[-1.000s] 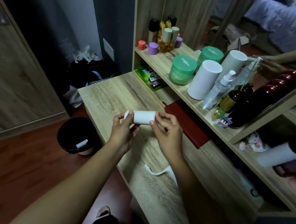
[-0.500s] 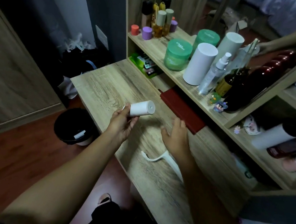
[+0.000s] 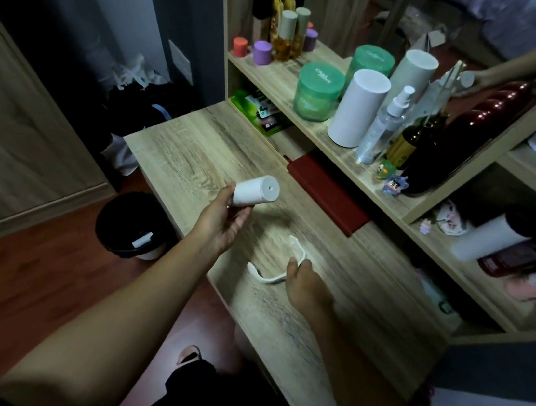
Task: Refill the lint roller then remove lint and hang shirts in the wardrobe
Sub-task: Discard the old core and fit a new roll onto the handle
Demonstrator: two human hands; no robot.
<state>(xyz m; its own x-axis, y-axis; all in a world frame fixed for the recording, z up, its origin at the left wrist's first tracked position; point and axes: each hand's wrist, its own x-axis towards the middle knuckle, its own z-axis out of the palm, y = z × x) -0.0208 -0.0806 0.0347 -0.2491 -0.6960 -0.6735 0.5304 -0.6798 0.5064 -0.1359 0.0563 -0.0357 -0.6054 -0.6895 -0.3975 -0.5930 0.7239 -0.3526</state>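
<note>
Far left, a bin (image 3: 131, 224) stands on the floor; my left hand (image 3: 223, 221) grasps the white roll (image 3: 256, 190) above the worktop (image 3: 191, 155). Right of it lies the handle (image 3: 268, 277); my right hand (image 3: 308, 286) touches it, blurred; I cannot tell whether it grips.

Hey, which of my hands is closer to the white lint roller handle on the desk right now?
Right. The right hand is on the lint roller handle, fingers curled over its middle. The left hand holds the refill roll apart from it, to its left.
</note>
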